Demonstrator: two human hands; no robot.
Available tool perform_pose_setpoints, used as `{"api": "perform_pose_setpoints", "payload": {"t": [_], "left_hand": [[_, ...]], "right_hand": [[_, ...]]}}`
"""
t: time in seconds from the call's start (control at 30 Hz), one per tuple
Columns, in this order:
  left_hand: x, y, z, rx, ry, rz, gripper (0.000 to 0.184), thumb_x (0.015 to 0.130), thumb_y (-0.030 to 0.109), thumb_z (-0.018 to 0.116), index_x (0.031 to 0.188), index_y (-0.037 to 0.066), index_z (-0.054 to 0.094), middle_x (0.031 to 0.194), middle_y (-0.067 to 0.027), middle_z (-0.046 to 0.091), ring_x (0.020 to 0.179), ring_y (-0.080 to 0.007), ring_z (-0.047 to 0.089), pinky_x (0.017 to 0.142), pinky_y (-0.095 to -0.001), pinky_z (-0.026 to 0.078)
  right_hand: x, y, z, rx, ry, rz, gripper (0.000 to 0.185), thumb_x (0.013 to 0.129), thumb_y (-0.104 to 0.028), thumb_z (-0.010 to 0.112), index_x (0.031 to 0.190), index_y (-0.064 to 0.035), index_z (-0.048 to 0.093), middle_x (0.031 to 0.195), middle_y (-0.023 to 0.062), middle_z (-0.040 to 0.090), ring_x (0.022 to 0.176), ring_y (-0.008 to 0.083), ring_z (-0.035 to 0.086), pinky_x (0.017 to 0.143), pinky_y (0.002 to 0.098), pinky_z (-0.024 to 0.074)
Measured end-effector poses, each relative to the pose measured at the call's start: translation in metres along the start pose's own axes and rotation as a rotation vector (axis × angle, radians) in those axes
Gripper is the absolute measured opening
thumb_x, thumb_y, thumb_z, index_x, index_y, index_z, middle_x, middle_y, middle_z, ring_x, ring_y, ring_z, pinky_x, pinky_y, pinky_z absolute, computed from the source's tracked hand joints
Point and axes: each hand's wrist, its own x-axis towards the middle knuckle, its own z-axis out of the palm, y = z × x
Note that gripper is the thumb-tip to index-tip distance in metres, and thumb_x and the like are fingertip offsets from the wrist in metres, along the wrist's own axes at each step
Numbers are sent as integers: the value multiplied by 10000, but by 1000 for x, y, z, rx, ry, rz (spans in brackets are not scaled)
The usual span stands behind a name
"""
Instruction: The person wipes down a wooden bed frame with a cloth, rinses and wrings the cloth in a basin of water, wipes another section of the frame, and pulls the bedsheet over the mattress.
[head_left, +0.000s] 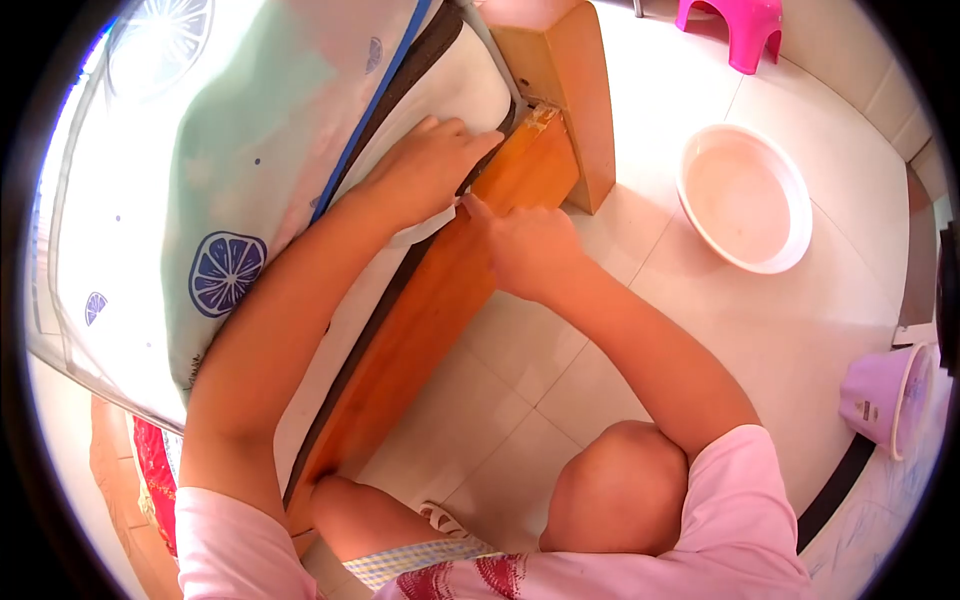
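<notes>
My left hand [430, 170] lies on the edge of the white mattress [470, 80], its fingers curled on the surface and the thumb side reaching toward the wooden bed rail [430, 290]. Close beside it, my right hand [530, 250] is at the gap between mattress and rail, the index finger stretched into it and the others folded. A white cloth-like piece [425, 230] shows under my left wrist and runs to the right fingertips. How firmly those fingers hold it is hidden. A sheet with blue citrus prints [250, 170] covers the mattress beside my left forearm.
A wooden bed end post [580, 110] rises beyond the rail. On the tiled floor [520, 370] stand a white basin [740, 205], a pink stool [745, 30] and a purple bucket [875, 400]. My bent knees are close to the rail.
</notes>
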Motion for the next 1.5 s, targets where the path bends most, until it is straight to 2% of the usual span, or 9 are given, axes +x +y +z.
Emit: {"api": "perform_pose_setpoints", "payload": {"t": [0.23, 0.5, 0.7, 0.93, 1.03, 1.1, 1.23, 1.3, 1.5], "left_hand": [[4, -7, 0, -32, 62, 52, 675, 706, -80, 649, 1325, 128, 477, 1144, -106, 582, 1127, -329, 494, 923, -373, 461], [-19, 35, -17, -862, 322, -91, 431, 751, -161, 445, 1105, 18, 614, 1034, -140, 678, 969, -250, 650, 869, -318, 483], [-163, 57, 16, -691, 127, -310, 327, 792, -106, 495, 1057, 27, 632, 922, -107, 652, 791, -217, 618, 742, -306, 493], [-207, 55, 47, -803, 208, -504, 262, 847, -60, 549, 1083, 26, 623, 974, -110, 632, 831, -207, 614, 735, -293, 492], [-180, 53, 46, -680, 441, -462, 250, 860, -35, 569, 1099, 24, 615, 982, -124, 629, 859, -229, 612, 742, -301, 492], [-161, 51, 49, -498, 558, -276, 268, 860, -36, 558, 1120, 17, 601, 998, -135, 625, 859, -277, 615, 727, -327, 504], [-139, 38, 50, -288, 564, -218, 249, 835, -25, 564, 1082, -31, 598, 962, -155, 636, 851, -327, 630, 730, -404, 525], [-133, 30, 47, -290, 245, -389, 298, 835, 9, 568, 1131, -23, 594, 950, -186, 644, 878, -346, 630, 757, -419, 524], [-100, 18, 56, 78, 428, -189, 427, 787, 13, 583, 1211, 60, 600, 785, -175, 658, 712, -322, 648, 652, -423, 518]], "right_hand": [[16, -8, -1, -101, 30, 8, 568, 777, -76, 559, 1339, -128, 497, 720, 101, 654, 653, 273, 649, 575, 390, 496], [1, 23, -18, 759, -43, 293, 254, 746, -224, 696, 916, -36, 686, 800, 137, 686, 780, 246, 673, 696, 371, 524], [-7, 27, 4, 909, -16, 230, 199, 750, -166, 687, 866, -7, 652, 708, 77, 627, 643, 171, 613, 605, 323, 500], [-12, -14, 7, 732, -188, 114, 237, 744, -97, 635, 973, -39, 655, 667, 29, 577, 632, 114, 545, 599, 284, 456], [-9, -16, 4, 612, 114, 191, 414, 727, -58, 586, 1137, -78, 643, 582, 23, 528, 534, 139, 499, 558, 299, 442], [-11, -16, 13, 399, 243, -70, 593, 692, -34, 562, 1277, -130, 582, 539, 38, 510, 479, 202, 489, 528, 331, 442], [-10, -12, 25, 186, 182, -121, 637, 670, -47, 583, 1295, -167, 567, 679, 117, 636, 594, 302, 607, 544, 396, 488], [-9, -10, 27, 199, 205, -88, 644, 666, -46, 568, 1297, -169, 566, 678, 110, 632, 593, 306, 599, 532, 402, 478], [-6, -9, 12, 62, 71, 68, 738, 648, -15, 534, 1366, -184, 502, 542, 78, 521, 546, 274, 553, 514, 397, 443]]}}
